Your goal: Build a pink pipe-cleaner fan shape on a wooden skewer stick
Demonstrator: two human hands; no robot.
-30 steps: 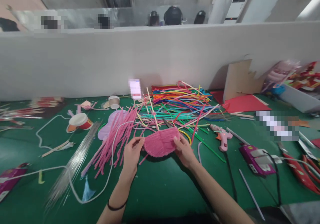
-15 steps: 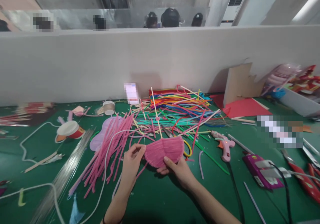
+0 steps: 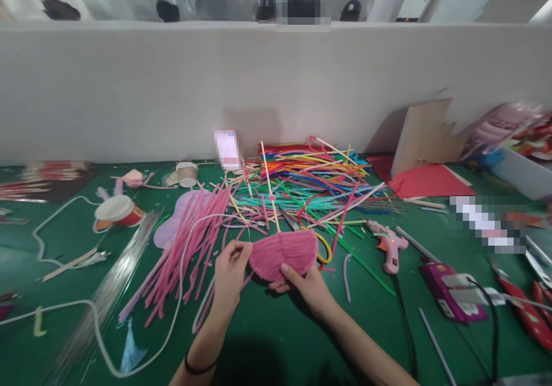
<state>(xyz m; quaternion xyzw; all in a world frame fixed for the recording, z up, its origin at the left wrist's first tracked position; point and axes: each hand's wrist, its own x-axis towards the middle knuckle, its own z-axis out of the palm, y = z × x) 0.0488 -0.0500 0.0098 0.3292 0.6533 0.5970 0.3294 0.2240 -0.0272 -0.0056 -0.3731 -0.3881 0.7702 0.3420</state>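
Observation:
A pink fan-shaped piece, covered in ribbed strips, has a pale stick rising from its top edge. My right hand grips its lower right part, thumb on the front and fingers behind. At its left corner, my left hand is closed in a pinch; whether the fingertips hold the corner or something thin is too small to tell. Pink pipe cleaners lie left of that hand over a lilac shape. Scissors with yellow handles are partly hidden behind the piece.
Multicoloured pipe cleaners pile up at the back. A pink glue gun and a purple power strip lie right. A white cable loops at left, near a paper cup. Heads of people show beyond the white partition.
The view has tilted down a little, so the table and partition sit higher in the picture. Both hands keep their places on the pink piece.

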